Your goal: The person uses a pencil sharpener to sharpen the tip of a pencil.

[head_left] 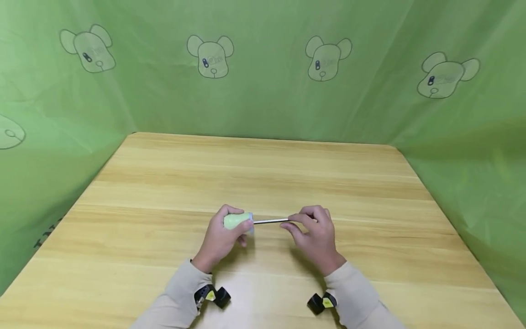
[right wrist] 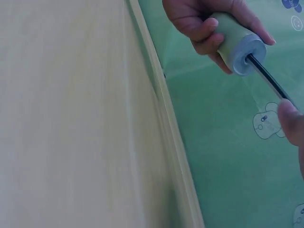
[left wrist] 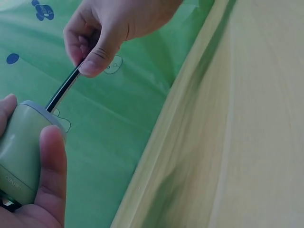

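Observation:
My left hand (head_left: 217,240) grips a pale green pencil sharpener (head_left: 231,221), a barrel-shaped one with a grey-blue end face. In the left wrist view, the thumb lies along the side of the sharpener (left wrist: 21,147). A dark pencil with a light stripe (head_left: 271,221) has one end in the hole of that face, seen plainly in the right wrist view on the sharpener's end (right wrist: 249,51). My right hand (head_left: 317,234) pinches the pencil between thumb and fingers near its other end, which the fingers hide. Both hands are held above the table.
The wooden table (head_left: 263,173) spreads out around the hands. Green cloth (head_left: 263,105) with mouse-head drawings hangs behind it and along both sides. A small black camera (head_left: 222,297) sits at the left wrist and another black camera (head_left: 316,304) at the right.

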Demonstrator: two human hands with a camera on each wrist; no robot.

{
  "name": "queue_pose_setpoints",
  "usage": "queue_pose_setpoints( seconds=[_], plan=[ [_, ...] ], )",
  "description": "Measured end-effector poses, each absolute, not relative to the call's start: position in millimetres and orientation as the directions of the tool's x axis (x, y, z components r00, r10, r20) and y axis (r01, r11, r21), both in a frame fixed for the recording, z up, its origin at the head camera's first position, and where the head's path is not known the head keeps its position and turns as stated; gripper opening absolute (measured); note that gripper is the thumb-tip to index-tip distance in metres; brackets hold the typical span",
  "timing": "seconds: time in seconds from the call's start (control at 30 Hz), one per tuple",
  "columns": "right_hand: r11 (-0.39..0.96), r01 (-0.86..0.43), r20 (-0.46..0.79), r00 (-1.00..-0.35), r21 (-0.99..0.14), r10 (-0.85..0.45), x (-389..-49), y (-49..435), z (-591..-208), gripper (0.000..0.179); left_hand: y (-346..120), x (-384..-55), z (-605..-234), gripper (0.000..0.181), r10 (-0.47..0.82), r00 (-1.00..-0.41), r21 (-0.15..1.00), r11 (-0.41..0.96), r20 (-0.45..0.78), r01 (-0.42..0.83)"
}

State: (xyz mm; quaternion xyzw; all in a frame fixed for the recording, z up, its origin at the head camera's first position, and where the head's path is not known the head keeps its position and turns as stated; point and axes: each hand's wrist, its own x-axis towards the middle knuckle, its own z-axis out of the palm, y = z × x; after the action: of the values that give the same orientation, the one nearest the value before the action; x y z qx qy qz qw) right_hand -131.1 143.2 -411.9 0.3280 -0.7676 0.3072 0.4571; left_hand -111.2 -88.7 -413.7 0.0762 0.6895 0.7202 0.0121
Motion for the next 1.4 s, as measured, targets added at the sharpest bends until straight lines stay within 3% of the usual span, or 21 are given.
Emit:
queue_pose_setpoints(
  seconds=[0.1,0.17,0.2,0.23,0.27,0.3,0.37,0.43,0.5,0.6,0.73,0.83,1.0,1.07,1.1,1.13,1.2,1.27,1.33,1.4],
  plan=[
    [0.579,-0.810,0.943,-0.260,-0.096,-0.207,-134.7,140.3,-412.7,0.038,-89.4,-111.1,-412.9,0.036,0.129,-0.989,0.996,-0.063,0.076,0.068],
    [0.572,-0.815,0.945,-0.254,-0.095,-0.206,-135.6,139.8,-413.7,0.038,-90.0,-111.2,-412.6,0.038,0.136,-0.989,0.997,-0.047,0.066,0.060],
    [0.564,-0.816,0.934,-0.290,-0.127,-0.209,-134.7,140.2,-414.0,0.035,-90.6,-111.4,-413.1,0.038,0.137,-0.988,0.997,-0.033,0.068,0.065],
    [0.561,-0.808,0.908,-0.355,-0.179,-0.222,-133.0,141.2,-413.6,0.031,-91.3,-111.3,-413.6,0.038,0.137,-0.988,0.997,-0.011,0.074,0.073],
    [0.546,-0.792,0.853,-0.463,-0.275,-0.242,-130.7,142.0,-411.9,0.028,-92.1,-111.1,-414.3,0.038,0.134,-0.987,0.996,0.025,0.087,0.091],
    [0.522,-0.748,0.759,-0.597,-0.410,-0.260,-128.2,143.0,-409.3,0.025,-92.7,-110.7,-415.0,0.038,0.135,-0.985,0.992,0.058,0.105,0.113],
    [0.507,-0.539,0.475,-0.840,-0.672,-0.262,-123.0,145.4,-403.0,0.022,-93.4,-109.6,-417.0,0.037,0.162,-0.974,0.977,0.120,0.155,0.176],
    [0.541,-0.283,0.186,-0.956,-0.792,-0.228,-118.9,147.7,-397.5,0.022,-93.0,-107.9,-418.5,0.037,0.189,-0.962,0.957,0.172,0.199,0.232],
    [0.574,-0.191,0.089,-0.976,-0.796,-0.200,-116.5,148.1,-395.6,0.022,-92.1,-106.5,-420.2,0.036,0.202,-0.955,0.950,0.181,0.217,0.254],
    [0.664,-0.382,0.325,-0.921,-0.643,-0.214,-115.5,145.6,-400.3,0.018,-90.9,-106.3,-421.6,0.036,0.161,-0.965,0.956,0.174,0.208,0.236],
    [0.727,-0.580,0.646,-0.722,-0.367,-0.250,-117.5,140.5,-409.0,0.026,-90.3,-108.3,-421.0,0.037,0.093,-0.981,0.977,0.114,0.168,0.178],
    [0.685,-0.672,0.764,-0.588,-0.280,-0.265,-120.2,137.9,-412.4,0.031,-90.5,-109.5,-417.8,0.037,0.083,-0.987,0.990,0.027,0.137,0.140],
    [0.641,-0.762,0.929,-0.298,-0.094,-0.219,-125.9,134.4,-410.3,0.033,-91.0,-110.6,-412.3,0.036,0.118,-0.987,0.992,-0.063,0.112,0.105],
    [0.637,-0.767,0.940,-0.265,-0.071,-0.215,-126.1,134.5,-407.2,0.032,-91.3,-110.1,-411.7,0.036,0.133,-0.985,0.994,-0.053,0.106,0.100],
    [0.638,-0.765,0.929,-0.294,-0.087,-0.225,-125.5,135.3,-405.2,0.030,-91.4,-109.9,-411.7,0.036,0.137,-0.984,0.994,-0.038,0.111,0.107],
    [0.629,-0.765,0.899,-0.364,-0.139,-0.245,-124.4,136.5,-402.8,0.027,-91.7,-109.5,-411.6,0.036,0.136,-0.983,0.993,-0.012,0.122,0.122],
    [0.568,-0.732,0.727,-0.613,-0.376,-0.309,-120.8,139.9,-396.5,0.020,-92.1,-109.0,-412.0,0.037,0.143,-0.973,0.980,0.062,0.181,0.191],
    [0.534,-0.547,0.433,-0.837,-0.645,-0.334,-117.7,143.8,-389.9,0.019,-91.8,-108.4,-412.7,0.039,0.170,-0.951,0.949,0.141,0.258,0.282],
    [0.551,-0.316,0.160,-0.936,-0.772,-0.312,-115.3,146.7,-384.9,0.019,-91.0,-108.0,-413.4,0.040,0.195,-0.927,0.916,0.187,0.320,0.356],
    [0.592,-0.247,0.086,-0.954,-0.767,-0.287,-114.5,147.7,-383.4,0.018,-89.7,-107.8,-414.6,0.040,0.207,-0.917,0.905,0.193,0.340,0.379]
  ],
)
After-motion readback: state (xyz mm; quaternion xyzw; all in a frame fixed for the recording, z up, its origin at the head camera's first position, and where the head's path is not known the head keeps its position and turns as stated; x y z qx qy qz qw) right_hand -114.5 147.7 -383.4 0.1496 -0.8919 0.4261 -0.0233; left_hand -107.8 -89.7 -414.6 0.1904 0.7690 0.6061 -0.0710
